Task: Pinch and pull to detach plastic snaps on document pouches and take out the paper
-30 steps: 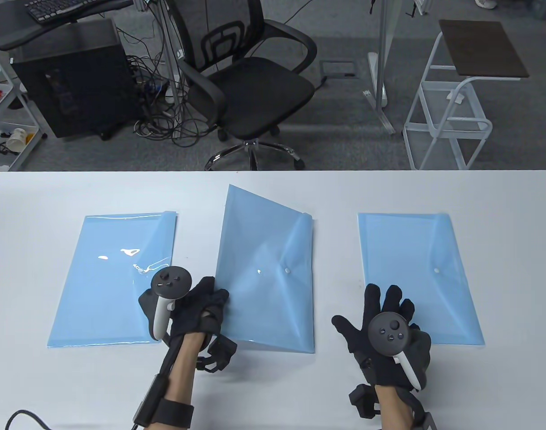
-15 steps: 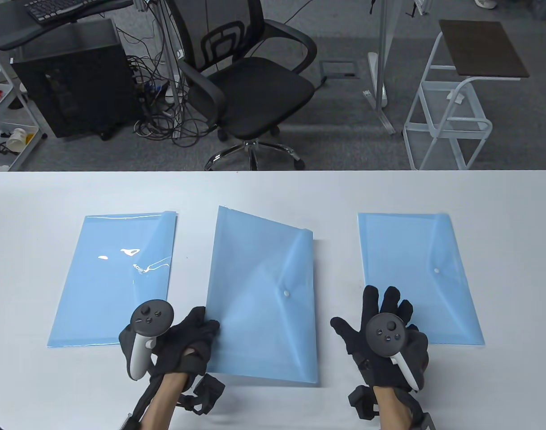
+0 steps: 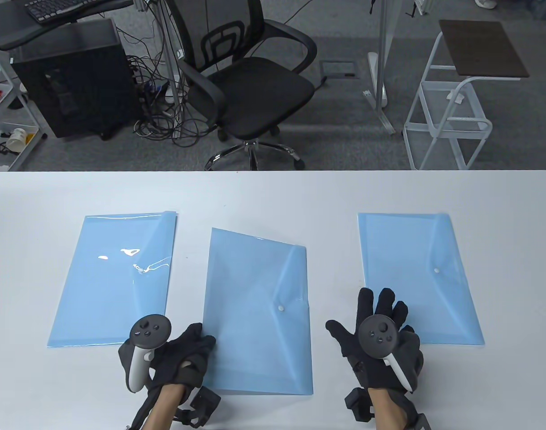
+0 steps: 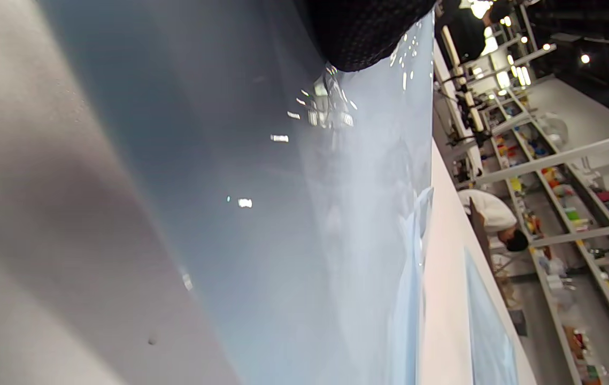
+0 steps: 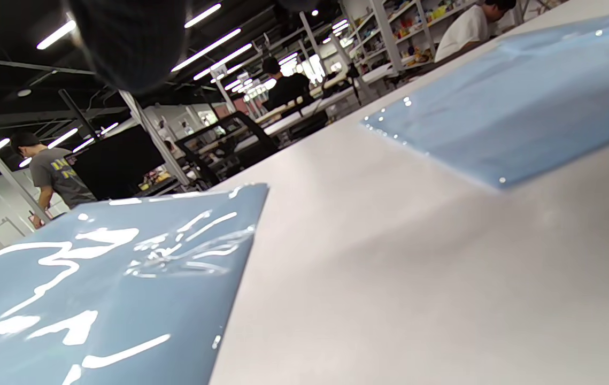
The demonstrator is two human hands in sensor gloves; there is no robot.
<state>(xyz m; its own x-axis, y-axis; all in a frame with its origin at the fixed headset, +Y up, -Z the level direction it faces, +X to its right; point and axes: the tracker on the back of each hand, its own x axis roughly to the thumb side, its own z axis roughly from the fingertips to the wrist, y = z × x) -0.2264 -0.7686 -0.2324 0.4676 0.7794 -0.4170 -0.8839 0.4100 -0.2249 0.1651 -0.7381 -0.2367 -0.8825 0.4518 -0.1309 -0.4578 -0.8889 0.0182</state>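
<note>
Nearest me, the left hand [image 3: 183,354] is gripping the near left corner of the middle pouch [image 3: 255,313], fingers curled over its edge. The right hand [image 3: 380,340] is lying flat on the white desk [image 3: 273,192] with fingers spread, holding nothing, fingertips just touching the near edge of the right pouch [image 3: 416,273]. The middle pouch's snap [image 3: 280,308] is sitting closed. Further left, the left pouch [image 3: 116,277] is lying glossy, its flap looking folded open. Beyond the desk, an office chair [image 3: 250,85] is standing.
</note>
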